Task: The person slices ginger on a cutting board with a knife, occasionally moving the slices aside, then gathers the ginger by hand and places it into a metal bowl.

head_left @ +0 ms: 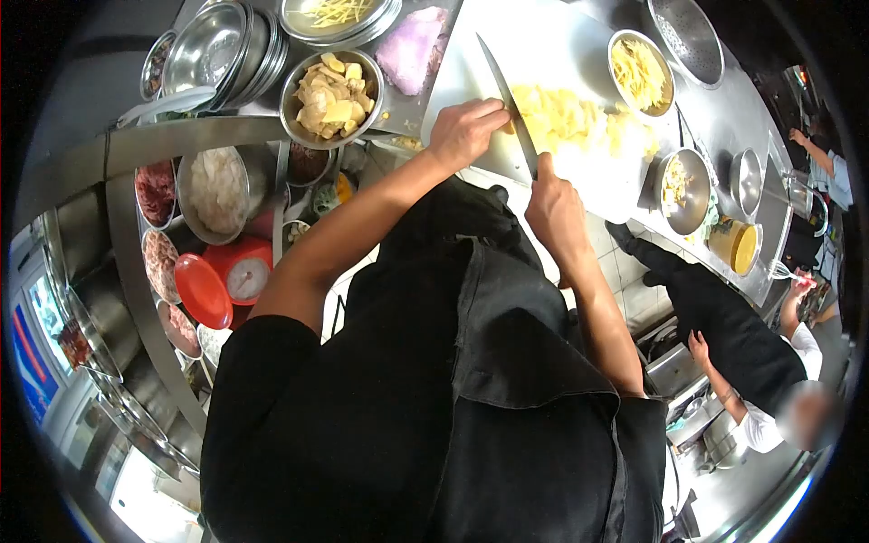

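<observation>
At the board (561, 54), the right hand (555, 210) grips a knife (522, 138)

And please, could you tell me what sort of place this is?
Probably a restaurant or other commercial kitchen. The right hand holds a long knife beside chopped yellow food, steel bowls are stacked nearby, and a red dial scale stands near raw-looking meat.

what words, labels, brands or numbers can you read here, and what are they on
No text can be read for certain.
Red scale dial: markings too small to read.
Blue panel at far left: pale marks too blurred to read.
Knife: no lettering can be made out.
</observation>
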Action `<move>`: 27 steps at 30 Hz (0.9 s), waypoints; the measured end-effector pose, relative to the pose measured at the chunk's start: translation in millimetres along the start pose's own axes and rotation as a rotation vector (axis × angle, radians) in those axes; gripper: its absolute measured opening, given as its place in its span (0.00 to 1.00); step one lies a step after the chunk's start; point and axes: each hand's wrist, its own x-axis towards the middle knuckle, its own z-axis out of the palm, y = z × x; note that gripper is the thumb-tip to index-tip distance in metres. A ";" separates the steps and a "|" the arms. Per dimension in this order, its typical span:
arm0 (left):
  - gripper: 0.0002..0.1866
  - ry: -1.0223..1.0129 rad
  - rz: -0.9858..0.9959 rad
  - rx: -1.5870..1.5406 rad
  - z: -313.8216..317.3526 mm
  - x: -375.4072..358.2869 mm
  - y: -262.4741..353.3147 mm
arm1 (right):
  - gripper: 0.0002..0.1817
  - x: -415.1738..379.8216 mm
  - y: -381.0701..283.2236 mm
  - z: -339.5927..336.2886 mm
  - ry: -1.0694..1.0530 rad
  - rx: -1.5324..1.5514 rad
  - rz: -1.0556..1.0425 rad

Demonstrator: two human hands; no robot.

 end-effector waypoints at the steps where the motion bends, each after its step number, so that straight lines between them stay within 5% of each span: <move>1: 0.10 0.001 -0.010 -0.003 0.4 -3.4 0.8 | 0.11 -9.7 -3.9 -6.8 -0.017 0.014 0.005; 27: 0.09 0.042 -0.028 -0.055 6.3 -7.0 -6.6 | 0.15 27.8 6.7 32.0 0.061 -0.014 -0.039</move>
